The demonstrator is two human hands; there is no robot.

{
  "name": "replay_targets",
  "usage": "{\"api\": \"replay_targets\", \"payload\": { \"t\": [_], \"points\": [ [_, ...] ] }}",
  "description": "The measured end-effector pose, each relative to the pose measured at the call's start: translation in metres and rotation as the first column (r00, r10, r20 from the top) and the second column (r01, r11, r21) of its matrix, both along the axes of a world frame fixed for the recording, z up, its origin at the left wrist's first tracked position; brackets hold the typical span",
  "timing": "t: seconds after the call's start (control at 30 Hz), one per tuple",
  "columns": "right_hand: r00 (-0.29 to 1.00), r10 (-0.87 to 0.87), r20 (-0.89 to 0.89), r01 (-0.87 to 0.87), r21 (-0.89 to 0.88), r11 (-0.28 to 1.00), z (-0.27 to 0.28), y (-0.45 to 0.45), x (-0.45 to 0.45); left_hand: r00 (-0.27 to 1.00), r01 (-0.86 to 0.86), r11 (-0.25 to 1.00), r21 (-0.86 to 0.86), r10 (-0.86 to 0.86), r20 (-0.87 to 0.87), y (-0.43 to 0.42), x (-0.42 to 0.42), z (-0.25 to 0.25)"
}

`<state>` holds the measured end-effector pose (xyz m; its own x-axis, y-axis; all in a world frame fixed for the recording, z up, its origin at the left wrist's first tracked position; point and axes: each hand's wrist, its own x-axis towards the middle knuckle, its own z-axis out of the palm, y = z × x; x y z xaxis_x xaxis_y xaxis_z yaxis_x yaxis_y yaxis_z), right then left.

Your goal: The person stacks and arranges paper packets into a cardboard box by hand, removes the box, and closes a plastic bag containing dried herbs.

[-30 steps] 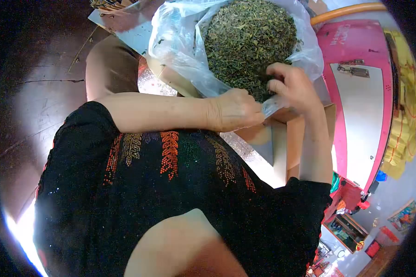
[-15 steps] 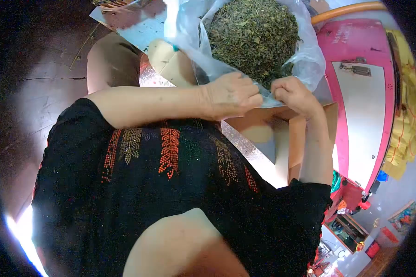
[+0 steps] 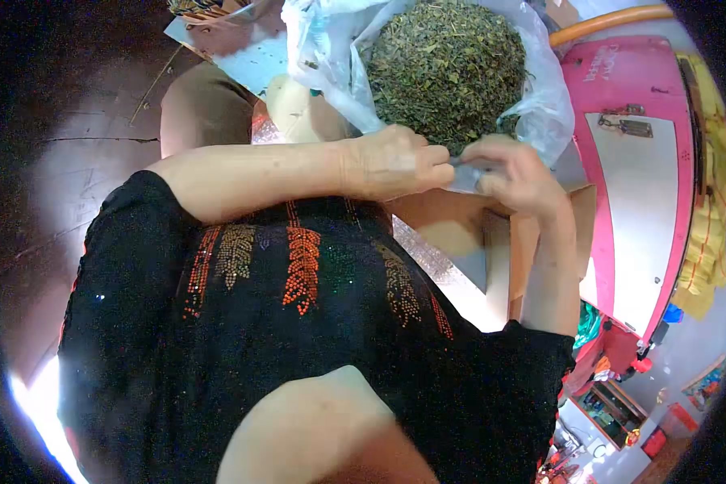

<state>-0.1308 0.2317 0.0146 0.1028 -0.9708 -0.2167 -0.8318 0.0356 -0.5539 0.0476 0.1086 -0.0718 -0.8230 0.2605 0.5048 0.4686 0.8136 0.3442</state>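
Note:
A clear plastic bag point(image 3: 544, 101) stands open, filled with a heap of dried green leaves point(image 3: 448, 73). It sits in a cardboard box point(image 3: 452, 222), whose near flaps show below the bag. My left hand point(image 3: 395, 165) is closed on the near rim of the plastic bag, its fingertips pinching the film. Beside it, at the same rim, my right hand point(image 3: 516, 177) is slightly blurred, its index finger stretched toward the left fingertips and its thumb held apart. Some of the film between the hands is hidden by the fingers.
A pink cabinet point(image 3: 621, 64) with a white door panel and latch stands at the right, with yellow sacking point(image 3: 706, 234) beyond it. An orange tube point(image 3: 609, 22) runs at the top. A light blue board point(image 3: 242, 44) and a container of dry material point(image 3: 210, 10) are upper left.
My right hand has loosened from a closed fist, its index finger and thumb now apart. The left hand keeps its grip on the rim. The whole view has shifted slightly.

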Motion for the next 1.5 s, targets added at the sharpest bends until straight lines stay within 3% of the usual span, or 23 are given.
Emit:
{"api": "replay_targets", "payload": {
  "t": [0.1,0.17,0.23,0.3,0.37,0.4,0.5,0.57,0.6,0.63,0.83,0.93,1.07,1.17,1.33,1.37,1.43,1.5],
  "points": [
    [0.997,0.053,-0.054,-0.050,0.045,0.998,-0.005,0.002,0.017,0.997,0.002,0.998,0.059,-0.007,0.075,-0.004,-0.001,0.005],
    [0.996,-0.073,-0.042,0.080,0.208,0.975,-0.012,0.004,0.017,0.992,-0.002,0.996,0.085,-0.009,0.126,-0.008,-0.001,0.009],
    [0.991,-0.131,-0.001,0.128,0.218,0.967,-0.006,0.005,0.013,0.993,0.035,0.994,0.104,-0.047,0.112,-0.011,-0.002,0.014],
    [0.972,-0.170,0.160,0.116,0.300,0.947,-0.003,0.005,0.002,0.981,0.003,0.996,0.091,-0.021,0.191,-0.017,-0.004,0.022],
    [0.952,-0.213,0.221,0.126,0.352,0.928,0.000,0.004,-0.003,0.876,0.002,0.995,-0.097,0.046,0.480,-0.023,-0.008,0.032],
    [0.942,-0.244,0.229,0.161,0.326,0.931,-0.006,0.004,-0.006,0.837,-0.011,0.991,-0.133,0.082,0.540,-0.023,-0.009,0.032],
    [0.923,-0.316,0.221,0.227,0.354,0.907,-0.006,0.002,-0.006,0.899,-0.038,0.979,-0.201,0.121,0.420,-0.024,-0.006,0.030],
    [0.932,-0.273,0.240,0.216,0.239,0.947,-0.007,0.001,-0.012,0.912,-0.051,0.982,-0.182,0.121,0.392,-0.026,-0.005,0.031],
    [0.814,-0.360,0.455,0.239,0.303,0.923,-0.015,0.005,-0.019,0.924,-0.067,0.984,-0.163,0.123,0.363,-0.027,-0.005,0.032],
    [0.814,-0.362,0.453,0.241,0.304,0.922,-0.015,0.007,-0.023,0.924,-0.066,0.985,-0.161,0.121,0.362,-0.028,-0.006,0.031],
    [0.721,-0.387,0.574,0.205,0.356,0.912,-0.018,0.012,-0.029,0.830,-0.122,0.985,-0.119,0.167,0.531,-0.052,-0.003,0.040],
    [0.734,-0.407,0.544,0.217,0.380,0.899,-0.017,0.014,-0.028,0.957,-0.261,0.960,-0.100,0.271,0.102,-0.058,0.005,0.032],
    [0.714,-0.419,0.561,0.205,0.404,0.891,-0.017,0.013,-0.028,0.977,-0.208,0.972,-0.110,0.200,-0.079,-0.045,0.011,0.030],
    [0.731,-0.391,0.560,0.152,0.425,0.892,-0.011,0.013,-0.026,0.969,-0.240,0.959,-0.148,0.245,0.015,-0.046,0.009,0.025],
    [0.717,-0.406,0.566,0.132,0.462,0.877,-0.010,0.015,-0.027,0.967,-0.250,0.958,-0.139,0.253,0.008,-0.058,0.002,0.021],
    [0.722,-0.406,0.560,0.161,0.435,0.886,-0.014,0.016,-0.029,0.967,-0.251,0.958,-0.140,0.254,0.009,-0.059,0.003,0.021],
    [0.724,-0.408,0.557,0.190,0.407,0.893,-0.022,0.016,-0.027,0.952,-0.198,0.974,-0.113,0.218,0.215,-0.061,0.003,0.020],
    [0.787,-0.442,0.430,0.375,0.236,0.896,-0.029,0.011,-0.019,0.956,-0.193,0.976,-0.105,0.211,0.205,-0.063,0.004,0.019]
  ]
}}
